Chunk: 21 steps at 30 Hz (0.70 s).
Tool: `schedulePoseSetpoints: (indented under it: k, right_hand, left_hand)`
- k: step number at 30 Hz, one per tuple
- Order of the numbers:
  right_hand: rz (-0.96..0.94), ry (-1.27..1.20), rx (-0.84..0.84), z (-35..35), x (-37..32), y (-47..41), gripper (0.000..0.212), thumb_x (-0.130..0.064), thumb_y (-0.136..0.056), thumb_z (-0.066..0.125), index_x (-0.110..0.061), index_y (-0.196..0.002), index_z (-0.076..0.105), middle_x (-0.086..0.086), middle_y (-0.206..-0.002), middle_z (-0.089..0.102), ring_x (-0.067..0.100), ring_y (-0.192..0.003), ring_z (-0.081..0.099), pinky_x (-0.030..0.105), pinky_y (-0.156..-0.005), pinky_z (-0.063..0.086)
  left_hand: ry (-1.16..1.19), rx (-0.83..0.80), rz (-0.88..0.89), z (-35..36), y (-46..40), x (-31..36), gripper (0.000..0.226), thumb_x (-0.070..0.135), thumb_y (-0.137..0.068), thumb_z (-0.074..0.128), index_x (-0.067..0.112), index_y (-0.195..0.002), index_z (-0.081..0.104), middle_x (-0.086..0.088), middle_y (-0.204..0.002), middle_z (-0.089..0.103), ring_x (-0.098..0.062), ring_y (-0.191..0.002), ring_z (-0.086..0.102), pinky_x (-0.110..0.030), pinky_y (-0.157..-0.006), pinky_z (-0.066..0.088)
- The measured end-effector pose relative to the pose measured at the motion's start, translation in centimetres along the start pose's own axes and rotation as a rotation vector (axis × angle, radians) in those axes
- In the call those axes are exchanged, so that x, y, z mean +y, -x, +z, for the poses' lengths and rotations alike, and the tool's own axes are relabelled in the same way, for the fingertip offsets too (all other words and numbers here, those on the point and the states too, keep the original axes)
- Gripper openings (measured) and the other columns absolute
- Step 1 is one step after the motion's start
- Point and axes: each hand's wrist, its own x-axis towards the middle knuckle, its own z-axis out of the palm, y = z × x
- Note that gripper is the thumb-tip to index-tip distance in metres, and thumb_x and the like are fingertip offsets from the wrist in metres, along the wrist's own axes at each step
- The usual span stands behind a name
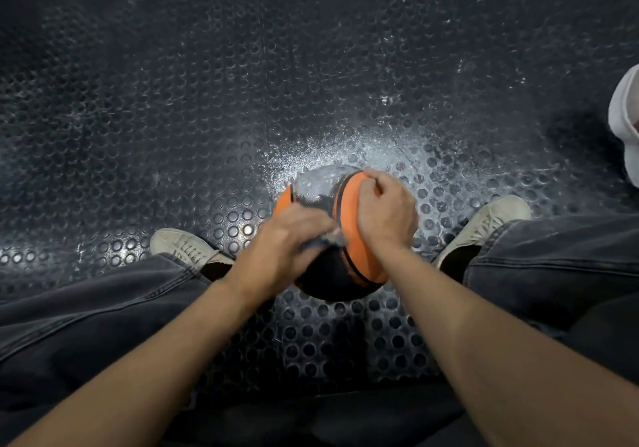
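An orange and black basketball (pixel 359 239) sits on the studded black floor between my feet, its top wet and foamy. My left hand (pixel 287 239) lies on the ball's left side, fingers curled over a small bluish cloth or sponge (pixel 321 242) that is blurred and mostly hidden. My right hand (pixel 383 211) sits on the upper right of the ball with curled fingers, pinching at its surface near the far rim. What the right fingers pinch is too small to tell.
The rubber floor (pixel 242 101) has round studs and is wet with white spray around the ball. My pale sneakers stand left (pixel 183 248) and right (pixel 487 223) of the ball. A white object (pixel 626 118) shows at the right edge.
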Motion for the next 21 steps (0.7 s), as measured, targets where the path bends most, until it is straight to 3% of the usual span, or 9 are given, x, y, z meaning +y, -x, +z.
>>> schedulePoseSetpoints:
  k: [4,7,10,13,16,19,21]
  right_hand:
    - [-0.029,0.005,-0.072,-0.7,-0.3,-1.4,0.037,-0.039,-0.097,0.041,-0.038,-0.124,0.067,-0.012,-0.13,0.065,0.018,-0.117,0.058,0.042,-0.104,0.045]
    - [-0.023,0.001,-0.066,-1.0,-0.1,-2.5,0.035,-0.035,-0.1,0.042,-0.034,-0.121,0.069,-0.008,-0.125,0.068,0.017,-0.103,0.058,0.032,-0.09,0.045]
    - [0.037,-0.017,-0.054,-1.2,-0.2,-3.1,0.033,-0.034,-0.103,0.042,-0.033,-0.12,0.07,-0.003,-0.117,0.07,0.012,-0.087,0.048,0.025,-0.075,0.034]
    - [0.018,-0.02,-0.059,-0.9,-0.2,-2.9,0.033,-0.036,-0.102,0.043,-0.033,-0.125,0.067,-0.007,-0.123,0.067,0.01,-0.095,0.051,0.024,-0.084,0.037]
    - [-0.04,-0.007,-0.061,-0.6,-0.1,-2.4,0.034,-0.036,-0.099,0.045,-0.034,-0.125,0.068,-0.004,-0.129,0.066,0.019,-0.114,0.057,0.034,-0.1,0.042]
    - [-0.053,-0.012,-0.084,-0.7,0.4,-2.2,0.034,-0.034,-0.099,0.045,-0.035,-0.124,0.068,-0.004,-0.129,0.066,0.019,-0.115,0.058,0.037,-0.097,0.045]
    - [-0.038,-0.017,-0.09,-1.0,0.7,-2.5,0.034,-0.035,-0.098,0.045,-0.037,-0.123,0.068,-0.008,-0.129,0.065,0.016,-0.114,0.056,0.034,-0.096,0.044]
  left_hand:
    - [-0.075,-0.226,0.212,0.0,0.0,-0.6,0.023,0.019,-0.093,0.057,0.01,-0.112,0.066,-0.001,-0.108,0.064,-0.02,-0.09,0.055,-0.037,-0.079,0.048]
    - [-0.065,-0.082,0.11,0.7,-1.6,-0.7,0.022,0.02,-0.092,0.061,0.01,-0.11,0.067,-0.002,-0.105,0.065,-0.021,-0.089,0.056,-0.037,-0.079,0.048]
    - [-0.036,0.06,-0.045,1.8,0.9,-0.6,0.022,0.021,-0.091,0.062,0.009,-0.109,0.068,-0.001,-0.105,0.063,-0.018,-0.094,0.058,-0.036,-0.082,0.049]
    - [-0.042,-0.024,0.02,1.1,1.8,-1.1,0.025,0.026,-0.094,0.056,0.009,-0.109,0.066,-0.001,-0.107,0.06,-0.017,-0.096,0.058,-0.033,-0.083,0.049]
    - [-0.023,-0.015,-0.006,0.7,-2.8,-0.6,0.029,0.032,-0.093,0.055,0.008,-0.103,0.069,-0.004,-0.101,0.06,-0.018,-0.091,0.058,-0.036,-0.078,0.05]
    - [-0.074,0.055,-0.028,1.1,-5.9,-0.4,0.026,0.031,-0.09,0.06,0.008,-0.097,0.071,-0.005,-0.094,0.06,-0.02,-0.083,0.058,-0.039,-0.07,0.052]
    - [-0.07,0.038,0.014,0.8,-3.2,-0.7,0.022,0.029,-0.093,0.058,0.013,-0.103,0.068,-0.003,-0.098,0.06,-0.019,-0.087,0.058,-0.036,-0.075,0.051]
